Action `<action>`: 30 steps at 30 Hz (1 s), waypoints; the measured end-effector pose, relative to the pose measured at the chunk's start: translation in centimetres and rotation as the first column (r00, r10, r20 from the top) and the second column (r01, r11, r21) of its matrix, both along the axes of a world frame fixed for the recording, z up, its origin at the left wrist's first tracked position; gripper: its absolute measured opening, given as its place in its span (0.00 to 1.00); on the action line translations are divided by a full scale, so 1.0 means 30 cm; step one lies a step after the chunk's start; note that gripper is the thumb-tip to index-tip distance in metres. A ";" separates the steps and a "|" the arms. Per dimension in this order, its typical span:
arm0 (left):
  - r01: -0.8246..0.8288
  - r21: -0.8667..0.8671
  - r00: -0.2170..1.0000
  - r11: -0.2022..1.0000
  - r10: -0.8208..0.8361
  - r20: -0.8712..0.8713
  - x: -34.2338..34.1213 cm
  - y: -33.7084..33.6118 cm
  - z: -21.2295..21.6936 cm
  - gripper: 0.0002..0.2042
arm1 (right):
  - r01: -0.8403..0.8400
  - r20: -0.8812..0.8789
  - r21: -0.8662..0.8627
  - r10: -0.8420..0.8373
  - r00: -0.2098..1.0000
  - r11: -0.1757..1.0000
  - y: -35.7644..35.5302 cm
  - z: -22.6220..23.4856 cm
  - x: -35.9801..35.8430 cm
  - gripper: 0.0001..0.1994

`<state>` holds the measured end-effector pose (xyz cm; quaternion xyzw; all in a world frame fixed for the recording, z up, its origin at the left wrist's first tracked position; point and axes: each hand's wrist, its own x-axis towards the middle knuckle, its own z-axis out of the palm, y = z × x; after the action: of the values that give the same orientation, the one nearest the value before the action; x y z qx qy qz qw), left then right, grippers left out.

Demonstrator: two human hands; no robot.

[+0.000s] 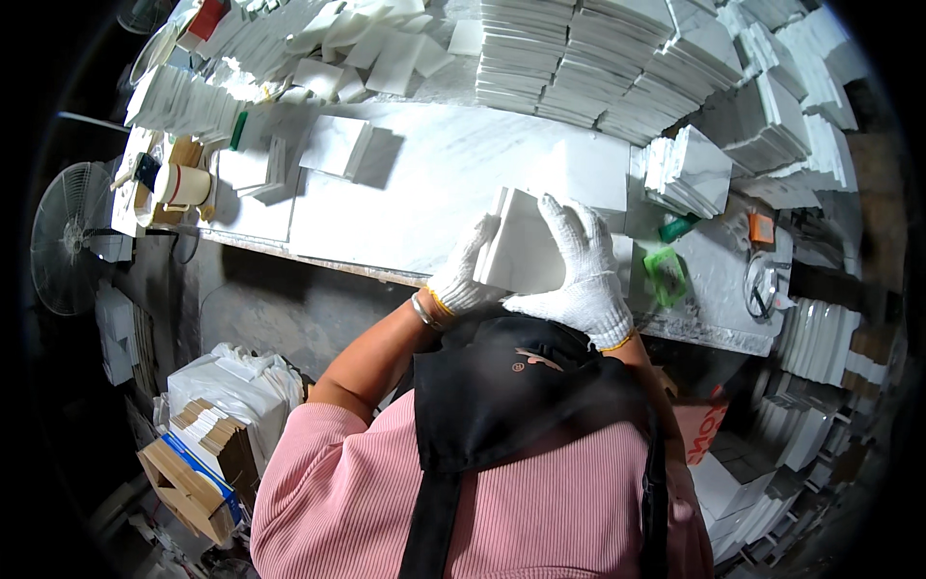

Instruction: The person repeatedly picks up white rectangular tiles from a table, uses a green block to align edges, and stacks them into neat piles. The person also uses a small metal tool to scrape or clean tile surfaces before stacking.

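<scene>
1. Seen from above: two hands in white knit gloves, holding a small stack of white square tiles [521, 253] just above the near edge of a pale stone workbench [434, 183].
2. Left hand [461, 275] at 9 o'clock of the stack, fingers curled shut against its left edge and corner.
3. Right hand [584, 270] at 3 o'clock, fingers spread flat over the top face and right edge, thumb side tucked below; a firm two-sided clasp, neither hand slack.
4. Stack tilted slightly, top corner pointing to 12 o'clock, edges roughly in line; exact count of tiles not clear.
5. Likely step: squaring and lifting the stack. Best done with even pressure from both sides, edges kept flush, lower tiles supported from beneath against slipping.
6. Judged risk: smooth stone on knit gloves, so a loose tile could slide out toward 6 o'clock and chip on the bench edge.
7. At 12 to 2 o'clock of the hands: tall rows of stacked tiles [617, 68] along the back of the bench.
8. At 3 o'clock: a green tool [666, 275] and a smaller fanned pile of tiles [690, 174], close enough to knock.
9. At 10 o'clock: a cup [183, 183], well apart.
10. At 9 o'clock, far left, off the bench: a round fan [69, 236].
</scene>
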<state>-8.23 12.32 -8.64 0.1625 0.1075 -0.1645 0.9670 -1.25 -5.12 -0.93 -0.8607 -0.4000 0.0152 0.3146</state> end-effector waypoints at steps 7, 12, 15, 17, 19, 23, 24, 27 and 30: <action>-0.084 0.374 0.951 0.923 -0.038 0.307 -0.003 -0.012 -0.126 0.27 | 0.040 0.046 -0.165 -0.033 0.998 0.985 0.041 0.018 -0.007 0.57; -0.119 0.611 0.906 0.782 -0.166 0.390 0.038 -0.027 -0.136 0.29 | 0.011 -0.182 -0.118 -0.032 0.983 0.993 0.015 0.076 0.018 0.61; 0.084 0.086 0.976 0.993 -0.099 0.194 0.084 -0.031 -0.051 0.30 | 0.265 -0.592 0.235 -0.079 0.802 0.935 -0.088 0.103 0.082 0.57; 0.121 -0.171 0.984 0.978 -0.096 0.148 0.109 -0.021 -0.005 0.32 | 0.314 -0.536 0.327 -0.099 0.839 0.891 -0.146 0.123 0.134 0.55; 0.148 -0.334 0.983 0.931 -0.101 0.152 0.130 -0.009 0.029 0.33 | 0.239 -0.384 0.253 -0.129 0.914 0.938 -0.157 0.136 0.138 0.54; 0.073 -0.450 0.997 0.890 -0.064 0.035 0.151 -0.006 0.034 0.36 | 0.138 -0.143 -0.131 -0.157 0.977 0.982 -0.049 0.192 0.103 0.59; 0.030 -0.468 0.998 0.883 -0.050 -0.031 0.156 -0.009 0.023 0.38 | 0.072 0.024 -0.182 -0.069 0.997 0.981 -0.017 0.191 0.111 0.59; -0.030 -0.665 0.999 0.746 -0.007 -0.052 0.164 -0.016 -0.032 0.35 | 0.017 0.080 -0.288 0.006 0.997 0.957 0.066 0.171 0.108 0.57; 0.095 -0.645 0.987 0.758 0.011 0.159 0.197 -0.011 -0.119 0.30 | 0.025 0.110 -0.374 0.018 0.994 0.927 0.153 0.152 0.107 0.54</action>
<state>-2.33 11.98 -12.20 -0.1685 -0.0345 -0.2002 0.9645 1.96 -0.54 3.63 -0.9051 -0.4051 0.0427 0.1218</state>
